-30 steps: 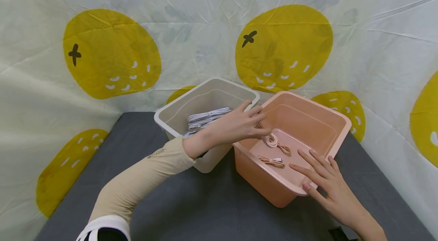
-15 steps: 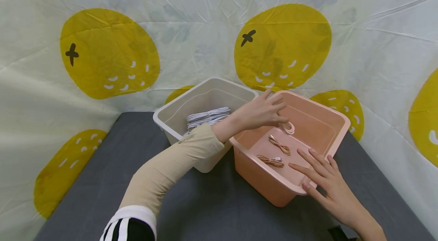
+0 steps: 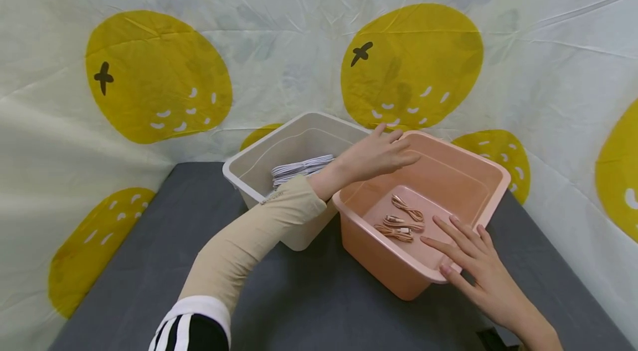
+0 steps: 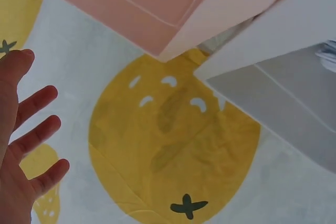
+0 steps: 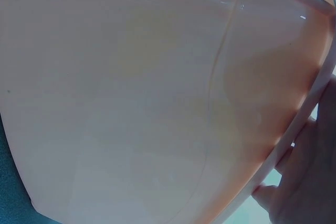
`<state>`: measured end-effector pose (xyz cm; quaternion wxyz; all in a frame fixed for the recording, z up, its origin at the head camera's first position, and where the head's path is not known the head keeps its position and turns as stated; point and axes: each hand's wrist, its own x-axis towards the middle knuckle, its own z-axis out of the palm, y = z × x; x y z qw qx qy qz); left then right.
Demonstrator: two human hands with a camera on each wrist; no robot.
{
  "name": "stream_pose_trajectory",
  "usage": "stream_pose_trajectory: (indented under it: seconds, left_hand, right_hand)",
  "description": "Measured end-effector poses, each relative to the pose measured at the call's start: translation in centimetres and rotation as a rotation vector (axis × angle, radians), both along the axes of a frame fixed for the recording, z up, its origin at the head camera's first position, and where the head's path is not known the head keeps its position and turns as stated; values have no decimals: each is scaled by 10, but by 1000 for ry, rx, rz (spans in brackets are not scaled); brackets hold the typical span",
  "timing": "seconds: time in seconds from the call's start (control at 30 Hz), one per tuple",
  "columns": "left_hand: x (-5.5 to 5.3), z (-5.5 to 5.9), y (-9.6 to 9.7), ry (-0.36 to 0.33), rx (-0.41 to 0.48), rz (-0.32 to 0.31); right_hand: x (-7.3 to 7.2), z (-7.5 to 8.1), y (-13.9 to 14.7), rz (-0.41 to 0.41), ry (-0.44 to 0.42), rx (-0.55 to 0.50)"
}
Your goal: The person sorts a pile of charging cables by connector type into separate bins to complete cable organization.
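My left hand [image 3: 376, 156] hovers over the left edge of the pink plastic bin [image 3: 374, 262]; its fingers are spread and hold nothing, as the left wrist view also shows. On that bin's floor lie three coiled pinkish cables: one farther back [image 3: 407, 208], one in the middle [image 3: 411, 226] and one in front [image 3: 395, 233]; the latter two touch or overlap. My right hand [image 3: 480, 271] rests on the bin's right front rim, fingers extended over the inside. In the right wrist view the bin's outer wall [image 5: 131, 103] fills most of the picture.
A cream bin [image 3: 304, 232] stands left of the pink one, with bundled white cables [image 3: 301, 168] inside; my left forearm partly hides it. Both bins are on a dark grey tabletop [image 3: 279, 301]. Behind hangs a pale curtain [image 3: 284, 63] with yellow fruit prints.
My left hand moved right over the pink bin with a coiled cable, let it go, then drew up slightly. That cable now lies with the other two. My right hand stayed put.
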<state>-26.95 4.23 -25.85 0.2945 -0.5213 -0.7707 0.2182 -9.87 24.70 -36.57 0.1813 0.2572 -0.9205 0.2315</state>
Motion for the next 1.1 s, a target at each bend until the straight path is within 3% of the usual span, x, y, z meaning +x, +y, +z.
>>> stream_pose_trajectory:
  seconds: [0.2, 0.47, 0.63, 0.87, 1.1]
  left_hand:
    - [4, 4, -10, 0, 69, -28]
    - [23, 8, -34, -73, 88, -61]
    - [35, 0, -54, -88, 127, -98]
    - [50, -12, -79, -142, 180, -103]
    - [59, -32, -102, -205, 278, -111]
  right_hand:
    - [0, 0, 1, -2, 0, 6]
    - [0, 0, 2, -8, 20, 8]
    - [0, 0, 5, -16, 7, 0]
    - [-1, -1, 8, -10, 21, -25]
    - [-2, -1, 12, -35, 47, -28]
